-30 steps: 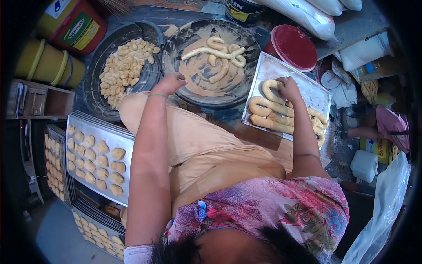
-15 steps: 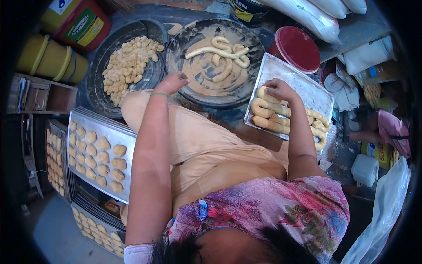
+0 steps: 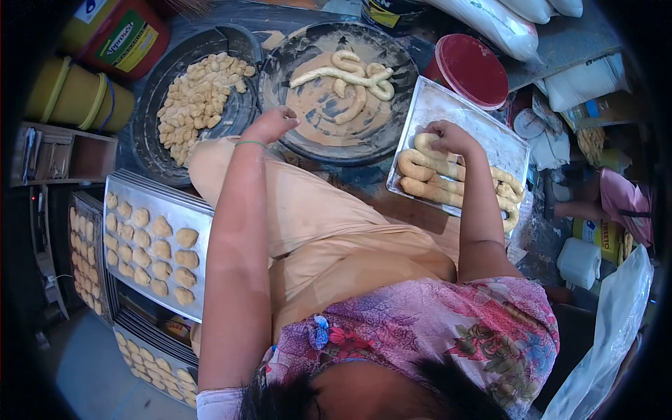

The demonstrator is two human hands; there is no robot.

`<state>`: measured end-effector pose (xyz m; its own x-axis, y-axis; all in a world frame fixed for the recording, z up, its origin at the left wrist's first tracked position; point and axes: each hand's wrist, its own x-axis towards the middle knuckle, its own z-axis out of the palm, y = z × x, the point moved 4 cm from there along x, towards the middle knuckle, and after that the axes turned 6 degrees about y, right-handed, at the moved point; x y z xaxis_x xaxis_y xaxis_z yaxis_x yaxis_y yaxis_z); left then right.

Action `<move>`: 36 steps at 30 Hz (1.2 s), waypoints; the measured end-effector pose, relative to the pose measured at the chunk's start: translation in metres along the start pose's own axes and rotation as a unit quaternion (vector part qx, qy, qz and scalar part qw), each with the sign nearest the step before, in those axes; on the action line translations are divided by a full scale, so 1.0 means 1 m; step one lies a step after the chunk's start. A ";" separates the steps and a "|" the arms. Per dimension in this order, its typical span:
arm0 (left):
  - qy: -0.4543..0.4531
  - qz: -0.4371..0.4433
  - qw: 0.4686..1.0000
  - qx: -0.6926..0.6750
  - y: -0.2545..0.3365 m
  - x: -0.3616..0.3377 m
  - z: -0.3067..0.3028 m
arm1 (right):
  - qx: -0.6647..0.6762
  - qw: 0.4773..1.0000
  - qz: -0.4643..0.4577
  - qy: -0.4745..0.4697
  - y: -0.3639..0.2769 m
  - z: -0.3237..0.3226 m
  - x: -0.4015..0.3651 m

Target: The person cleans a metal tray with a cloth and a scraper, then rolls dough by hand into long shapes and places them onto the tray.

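Observation:
My right hand [image 3: 453, 138] is over the metal tray [image 3: 458, 105], its fingers closed on the curved end of a dough rope [image 3: 424, 144]. Other dough ropes [image 3: 414, 168] lie bent in long loops side by side below it. Near the front left rim of a wide black basin [image 3: 308, 143] hovers my left hand [image 3: 273, 124], holding nothing, its fingers slightly bent and apart. Inside that basin several twisted dough ropes [image 3: 350, 75] rest on brown powder or crumbs.
Another black basin [image 3: 150, 133] holds many small dough pieces [image 3: 199, 98]. Trays of dough balls [image 3: 143, 245] are stacked at left. A red-lidded bucket [image 3: 472, 70] stands behind the metal tray, near white sacks [image 3: 483, 24]. Another person's pink garment [image 3: 626, 203] shows at right.
The view has shifted slightly. My right hand has moved a little around the end of the dough rope, showing more of its curve. My left hand stays near the basin rim.

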<state>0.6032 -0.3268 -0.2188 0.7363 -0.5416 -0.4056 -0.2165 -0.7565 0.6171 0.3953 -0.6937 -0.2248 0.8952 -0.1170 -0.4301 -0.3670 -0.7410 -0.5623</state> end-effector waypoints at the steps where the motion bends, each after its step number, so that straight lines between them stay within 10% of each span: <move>1: 0.001 -0.002 1.000 -0.001 -0.001 0.000 -0.001 | -0.010 0.998 0.055 -0.030 0.003 -0.004 0.004; 36: 0.020 0.013 0.999 -0.028 -0.008 -0.002 -0.002 | -0.033 0.994 -0.008 0.108 -0.016 0.008 0.016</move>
<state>0.6048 -0.3193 -0.2211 0.7558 -0.5451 -0.3628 -0.2001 -0.7198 0.6647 0.4132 -0.6788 -0.2280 0.9369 -0.2380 -0.2559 -0.3408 -0.7846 -0.5179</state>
